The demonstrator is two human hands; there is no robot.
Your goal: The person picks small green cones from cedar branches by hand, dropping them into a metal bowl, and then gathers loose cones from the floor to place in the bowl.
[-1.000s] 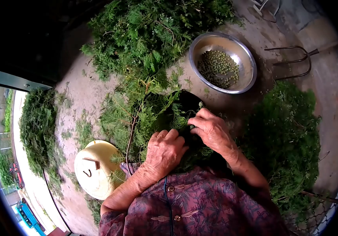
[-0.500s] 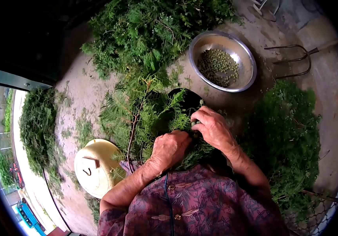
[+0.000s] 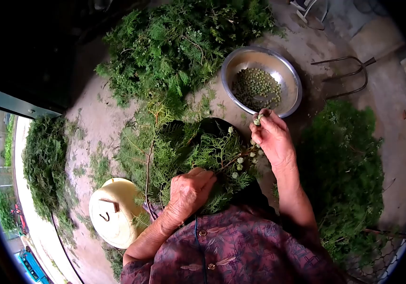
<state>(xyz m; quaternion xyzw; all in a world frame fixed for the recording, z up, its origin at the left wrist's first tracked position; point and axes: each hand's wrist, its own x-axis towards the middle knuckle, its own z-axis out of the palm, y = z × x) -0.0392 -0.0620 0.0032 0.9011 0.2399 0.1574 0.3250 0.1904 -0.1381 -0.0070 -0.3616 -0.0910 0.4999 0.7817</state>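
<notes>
My left hand (image 3: 191, 191) is closed around the stem of a leafy evergreen branch (image 3: 219, 154) lying over my lap. Round pale-green cones (image 3: 239, 163) hang in a cluster near the branch's right end. Between the thumb and fingertips of my right hand (image 3: 276, 139) is a small green cone (image 3: 257, 119), held just at the near rim of a steel basin (image 3: 288, 73). Many loose green cones (image 3: 255, 85) lie in that basin. Another branch with a bare brown stem (image 3: 149, 163) rests on the left of my lap.
A big heap of cut greenery (image 3: 174, 47) lies ahead, with more piles at right (image 3: 344, 175) and left (image 3: 46, 151). A pronged fork (image 3: 361, 75) is on the floor beyond the basin. Beside my left arm sits a cream-coloured round container (image 3: 115, 222).
My right hand has moved up and away from the branch toward the basin, with a green cone in its fingers. The branch's cones are now exposed; my left hand still grips the stem.
</notes>
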